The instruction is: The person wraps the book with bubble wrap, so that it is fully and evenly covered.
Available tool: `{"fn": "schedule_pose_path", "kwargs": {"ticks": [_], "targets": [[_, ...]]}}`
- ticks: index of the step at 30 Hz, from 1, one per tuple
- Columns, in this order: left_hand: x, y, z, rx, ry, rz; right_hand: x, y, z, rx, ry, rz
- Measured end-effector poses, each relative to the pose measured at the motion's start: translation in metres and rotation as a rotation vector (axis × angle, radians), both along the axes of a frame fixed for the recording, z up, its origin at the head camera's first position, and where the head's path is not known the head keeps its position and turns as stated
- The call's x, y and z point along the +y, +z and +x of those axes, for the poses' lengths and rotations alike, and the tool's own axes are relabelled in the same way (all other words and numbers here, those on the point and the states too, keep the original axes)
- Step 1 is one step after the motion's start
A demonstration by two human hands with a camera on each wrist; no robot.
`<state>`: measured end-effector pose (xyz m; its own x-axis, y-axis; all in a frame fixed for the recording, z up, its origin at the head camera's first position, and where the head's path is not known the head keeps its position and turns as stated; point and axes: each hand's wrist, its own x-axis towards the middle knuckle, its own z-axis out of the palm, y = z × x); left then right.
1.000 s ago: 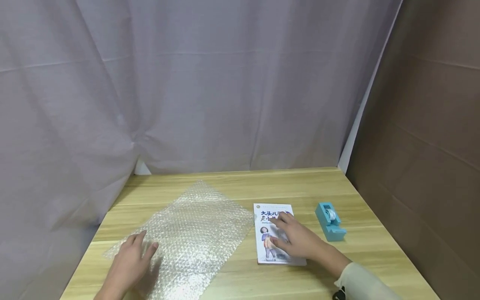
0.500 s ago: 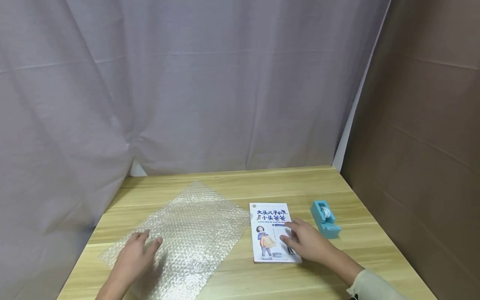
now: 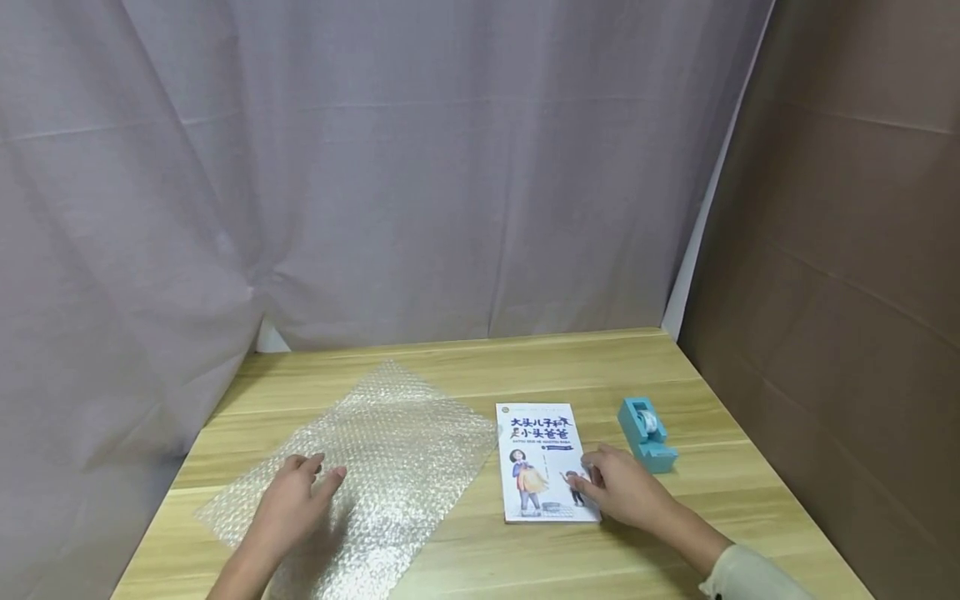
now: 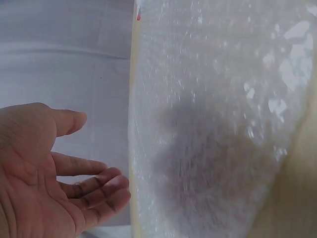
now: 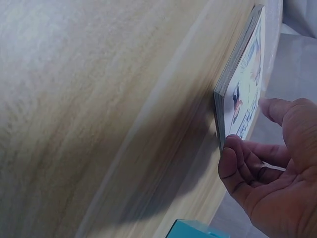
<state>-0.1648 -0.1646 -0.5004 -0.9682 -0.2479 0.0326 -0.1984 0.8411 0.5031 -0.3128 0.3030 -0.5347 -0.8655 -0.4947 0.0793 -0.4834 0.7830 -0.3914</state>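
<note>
A sheet of bubble wrap (image 3: pixel 375 450) lies flat on the left half of the wooden table (image 3: pixel 465 367). My left hand (image 3: pixel 303 492) hovers low over its near part, palm down, fingers relaxed and holding nothing; in the left wrist view the open hand (image 4: pixel 64 183) stands apart from the bubble wrap (image 4: pixel 218 124). A paperback book (image 3: pixel 540 454) with an illustrated white cover lies right of the wrap. My right hand (image 3: pixel 603 479) is at the book's lower right edge. In the right wrist view its fingertips (image 5: pixel 233 156) touch the side of the book (image 5: pixel 237 84), with the thumb above the cover.
A teal tape dispenser (image 3: pixel 645 432) stands just right of the book; its corner (image 5: pixel 193 229) shows in the right wrist view. A grey curtain (image 3: pixel 375 167) hangs behind and to the left, and a brown wall (image 3: pixel 840 250) closes the right side.
My right hand has slid off the book's cover to its right edge. My left hand has moved a little to the right over the bubble wrap.
</note>
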Motion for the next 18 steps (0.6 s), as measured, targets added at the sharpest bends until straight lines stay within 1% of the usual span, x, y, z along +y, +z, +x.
{"fn": "schedule_pose_path", "kwargs": {"ticks": [4, 10, 18], "targets": [[0.005, 0.0, -0.004, -0.003, -0.002, 0.018, 0.0, -0.002, 0.001, -0.007, 0.0, 0.006], [0.012, 0.0, -0.01, -0.013, -0.018, 0.034, -0.001, -0.005, 0.003, -0.044, -0.022, 0.021], [0.023, -0.001, -0.019, 0.006, -0.044, 0.067, 0.002, -0.007, 0.004, -0.014, -0.033, -0.008]]}}
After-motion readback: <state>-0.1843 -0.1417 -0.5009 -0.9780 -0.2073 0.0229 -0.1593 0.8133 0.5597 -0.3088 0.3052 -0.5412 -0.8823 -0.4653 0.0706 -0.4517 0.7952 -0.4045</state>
